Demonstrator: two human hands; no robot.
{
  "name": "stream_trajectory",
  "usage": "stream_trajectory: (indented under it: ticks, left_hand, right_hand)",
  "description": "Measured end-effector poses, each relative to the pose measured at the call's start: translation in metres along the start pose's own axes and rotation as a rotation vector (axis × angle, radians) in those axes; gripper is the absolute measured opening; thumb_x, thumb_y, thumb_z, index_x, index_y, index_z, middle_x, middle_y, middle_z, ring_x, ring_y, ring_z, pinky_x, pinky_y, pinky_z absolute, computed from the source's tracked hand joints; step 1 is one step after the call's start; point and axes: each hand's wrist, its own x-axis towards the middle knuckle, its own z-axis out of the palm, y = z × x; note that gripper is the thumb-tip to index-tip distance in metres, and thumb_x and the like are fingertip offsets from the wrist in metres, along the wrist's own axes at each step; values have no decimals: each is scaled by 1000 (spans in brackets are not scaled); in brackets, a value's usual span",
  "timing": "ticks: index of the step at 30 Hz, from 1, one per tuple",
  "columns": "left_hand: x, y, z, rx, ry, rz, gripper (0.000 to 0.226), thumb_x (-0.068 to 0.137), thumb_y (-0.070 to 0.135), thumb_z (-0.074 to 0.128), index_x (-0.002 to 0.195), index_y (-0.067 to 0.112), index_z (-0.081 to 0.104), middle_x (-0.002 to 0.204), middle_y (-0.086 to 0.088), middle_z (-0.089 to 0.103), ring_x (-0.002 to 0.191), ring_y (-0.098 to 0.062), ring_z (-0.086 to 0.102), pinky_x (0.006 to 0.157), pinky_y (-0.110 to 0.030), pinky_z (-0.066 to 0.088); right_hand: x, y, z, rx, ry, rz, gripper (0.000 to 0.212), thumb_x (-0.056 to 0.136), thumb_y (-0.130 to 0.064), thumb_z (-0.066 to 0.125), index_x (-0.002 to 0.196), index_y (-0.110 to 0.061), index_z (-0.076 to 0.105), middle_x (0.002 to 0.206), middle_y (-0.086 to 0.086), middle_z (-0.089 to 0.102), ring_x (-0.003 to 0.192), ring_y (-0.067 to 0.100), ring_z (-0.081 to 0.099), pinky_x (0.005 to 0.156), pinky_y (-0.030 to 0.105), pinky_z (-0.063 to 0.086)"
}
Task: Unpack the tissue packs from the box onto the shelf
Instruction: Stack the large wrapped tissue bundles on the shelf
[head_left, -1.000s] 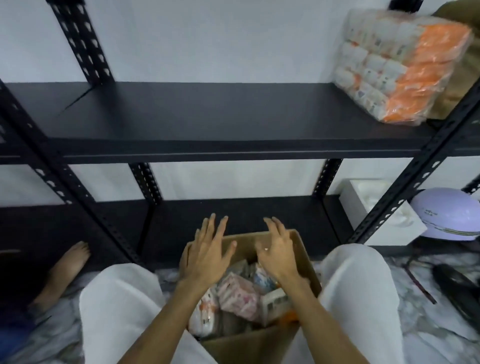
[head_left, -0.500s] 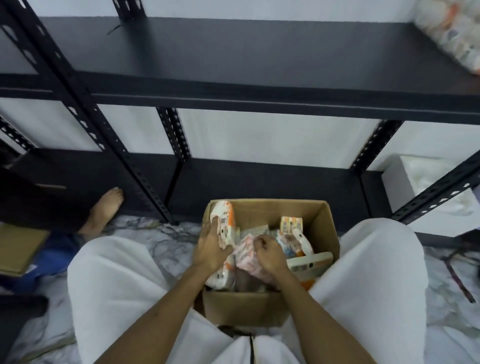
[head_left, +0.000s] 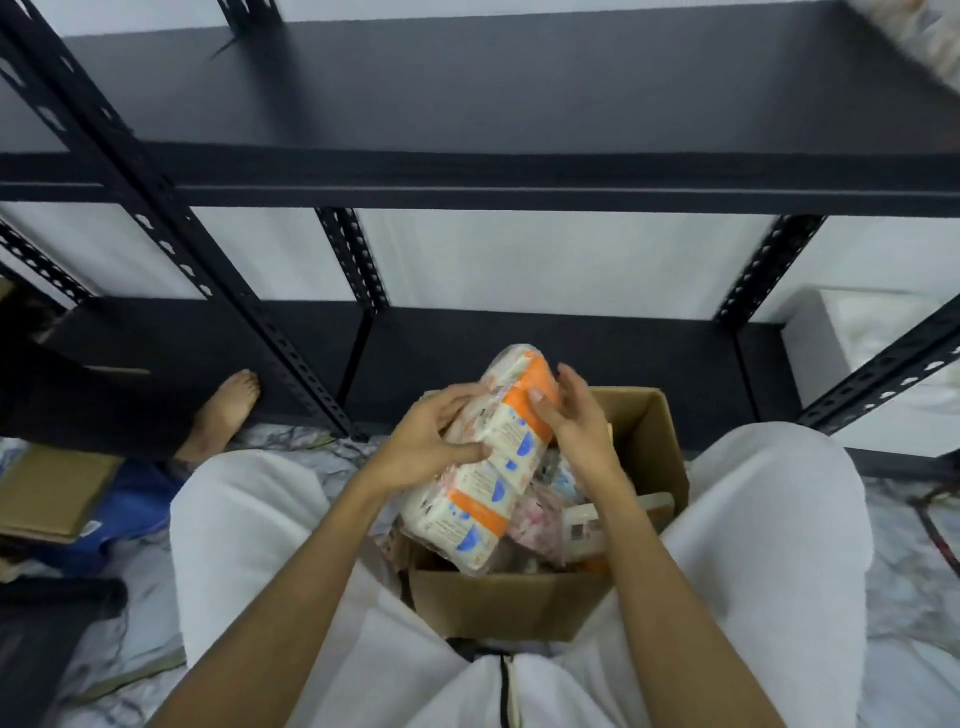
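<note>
Black steel shelving (head_left: 467, 171) stands against a white wall, its upper board bare across the middle, with marbled floor (head_left: 909, 561) below and an open cardboard box (head_left: 519, 603) set between the person's knees. One long tissue pack (head_left: 493, 457), a plastic-wrapped bundle of small packets with orange bands and blue marks, is lifted partly out of the box, tilted with its top end toward the shelf and its lower end still over the rim. It looks light and soft: the film is glossy and likely slick, the packets inside would give under pressure, so a hold across the middle from both sides seems safer than a pinch at one end, where the bundle could sag or slip. The left hand (head_left: 431, 441) grips the pack's left side, fingers curled over the front and thumb around the edge. The right hand (head_left: 571, 421) is on the right side near the orange band, thumb pressed on the wrap, fingers fairly straight behind it. More packs (head_left: 550, 519) lie crowded in the box beneath.
</note>
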Motion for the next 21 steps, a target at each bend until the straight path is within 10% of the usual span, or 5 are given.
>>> stream_trajectory:
  ticks: [7, 12, 16, 21]
  left_hand:
    - [29, 83, -23, 4, -361, 30, 69, 81, -13, 75, 141, 15, 55, 145, 4, 59, 133, -17, 56, 101, -36, 53]
    - [45, 150, -36, 124, -606, 52, 71, 85, -13, 71, 147, 16, 48, 147, -1, 56, 133, -21, 57, 97, -38, 55]
    - [47, 202, -40, 419, -445, 117, 64, 82, 18, 84, 139, 26, 56, 139, 9, 63, 125, -5, 60, 105, -29, 49]
    - [28, 259, -54, 827, -187, 65, 44, 82, 63, 70, 105, 25, 67, 82, 11, 78, 72, -4, 75, 65, -25, 58]
  right_hand:
    - [-13, -59, -61, -74, 2, -58, 60, 71, -48, 87, 123, -26, 67, 119, 2, 71, 109, 21, 70, 90, 38, 59]
    - [-31, -77, -67, 309, -126, -72, 76, 72, -28, 89, 135, -4, 54, 128, 17, 67, 117, 34, 66, 94, 48, 56]
    - [-47, -97, -56, 505, 66, -137, 56, 83, -17, 76, 133, -3, 54, 125, 16, 69, 112, 32, 68, 83, 43, 59]
    - [-75, -155, -50, 500, 211, -217, 46, 78, -19, 76, 120, -12, 60, 114, 10, 74, 108, 32, 71, 92, 52, 57]
